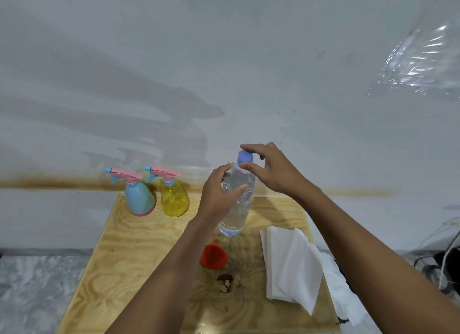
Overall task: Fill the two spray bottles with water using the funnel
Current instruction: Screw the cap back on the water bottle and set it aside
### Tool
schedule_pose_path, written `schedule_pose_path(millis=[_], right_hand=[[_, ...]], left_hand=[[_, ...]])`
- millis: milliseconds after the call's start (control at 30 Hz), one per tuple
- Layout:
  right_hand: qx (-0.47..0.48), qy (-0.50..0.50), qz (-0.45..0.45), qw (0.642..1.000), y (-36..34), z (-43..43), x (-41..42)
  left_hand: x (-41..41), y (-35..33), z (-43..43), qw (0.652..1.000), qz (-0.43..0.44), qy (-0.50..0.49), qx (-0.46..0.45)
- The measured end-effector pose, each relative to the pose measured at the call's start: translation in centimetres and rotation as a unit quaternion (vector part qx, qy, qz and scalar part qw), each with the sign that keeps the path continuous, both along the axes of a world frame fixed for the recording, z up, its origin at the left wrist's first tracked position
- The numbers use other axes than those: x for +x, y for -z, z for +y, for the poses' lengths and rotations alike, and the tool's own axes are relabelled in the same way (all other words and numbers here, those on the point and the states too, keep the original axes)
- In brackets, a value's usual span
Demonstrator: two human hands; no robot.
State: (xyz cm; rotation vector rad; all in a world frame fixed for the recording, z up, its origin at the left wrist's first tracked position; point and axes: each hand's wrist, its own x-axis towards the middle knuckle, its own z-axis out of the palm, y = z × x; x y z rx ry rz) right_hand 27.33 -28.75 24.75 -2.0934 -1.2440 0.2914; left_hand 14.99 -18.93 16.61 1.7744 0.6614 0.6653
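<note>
A clear water bottle [236, 209] with a blue cap [245, 157] stands mid-table. My left hand [219, 191] wraps around its upper body. My right hand [268, 169] pinches the cap with thumb and fingers. A blue spray bottle [139, 196] and a yellow spray bottle [174, 199], both with pink trigger heads on, stand side by side at the table's far left. A red funnel [213, 255] lies on the wood just in front of the water bottle, partly behind my left forearm.
The wooden table [119, 259] has a knot mark [225, 282] near the front centre. A stack of white paper towels [291, 266] lies at the right side, hanging over the edge. A white wall rises behind. Dark cables [443, 266] lie on the floor at right.
</note>
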Motion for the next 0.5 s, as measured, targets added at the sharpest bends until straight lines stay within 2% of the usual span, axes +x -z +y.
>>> schedule_pose_path(millis=[167,333,500], right_hand=[[0.072,0.121,-0.022,0.99,1.6,1.7,-2.4],[0.086,0.056,0.015,0.995,1.5,0.8,-1.7],[0.085,0.057,0.042,0.994,1.3,0.5,-1.4]], left_hand=[[0.2,0.2,-0.1,1.0,-0.001,-0.006,0.012],[0.1,0.3,0.3,1.0,0.001,0.004,0.01],[0.1,0.3,0.2,1.0,0.002,0.001,0.007]])
